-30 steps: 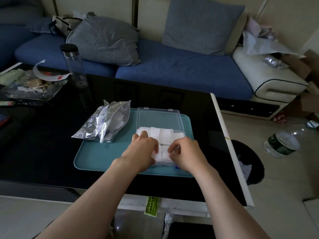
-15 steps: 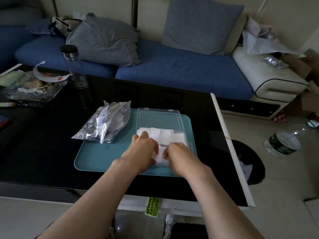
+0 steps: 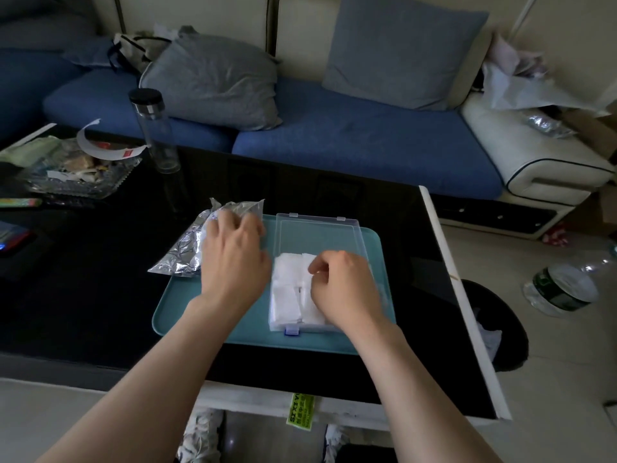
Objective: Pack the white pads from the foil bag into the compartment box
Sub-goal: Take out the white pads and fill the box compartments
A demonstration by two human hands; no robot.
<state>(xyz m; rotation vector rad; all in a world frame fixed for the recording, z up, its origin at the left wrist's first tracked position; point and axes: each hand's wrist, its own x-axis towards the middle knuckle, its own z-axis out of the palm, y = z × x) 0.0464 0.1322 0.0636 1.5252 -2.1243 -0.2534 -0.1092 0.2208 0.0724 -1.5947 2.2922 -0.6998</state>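
A clear compartment box (image 3: 320, 235) with its lid folded back lies on a teal tray (image 3: 187, 315). White pads (image 3: 287, 295) fill its left compartments. My right hand (image 3: 344, 289) rests over the box's right half, fingers curled and pressing on the pads. My left hand (image 3: 233, 259) is spread over the crumpled foil bag (image 3: 183, 248) at the tray's left edge, fingers on the bag's top. Whether the left hand grips a pad is hidden.
The tray sits on a black glass table (image 3: 83, 279) whose right edge runs close to the box. A tall clear bottle (image 3: 155, 128) and a glass dish of scraps (image 3: 76, 175) stand at the back left. A blue sofa lies behind.
My left hand has left the box and moved left and away onto the foil bag. My right hand has shifted slightly toward the far right of the box.
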